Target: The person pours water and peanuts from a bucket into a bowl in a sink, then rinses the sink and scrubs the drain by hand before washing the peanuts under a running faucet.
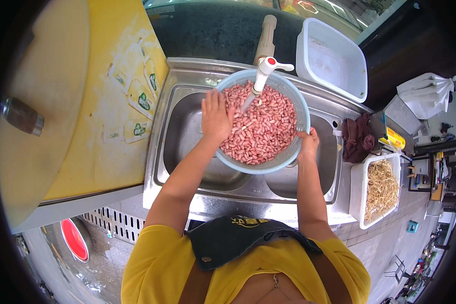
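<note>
A light-blue plastic colander [304, 110] full of pink-skinned peanuts [262, 129] sits across the middle of a two-bowl stainless steel sink [186, 125]. Above it a white plastic tap [263, 74] with a red-capped lever runs a stream of water [247, 103] onto the peanuts. My left hand [216, 116], slightly blurred, lies at the colander's left side with its fingers extended over the rim and the thumb beside the peanuts. On the opposite side, my right hand [307, 142] grips the colander's rim, its thumb on the inner wall.
Behind the sink stands a white plastic tub [332, 60]. To the right are a dark maroon cloth [358, 138] and a white bin [380, 190] of straw-coloured strips. A yellow-topped table [117, 95] with a round board [49, 95] adjoins the left. A red basin [75, 239] is on the floor.
</note>
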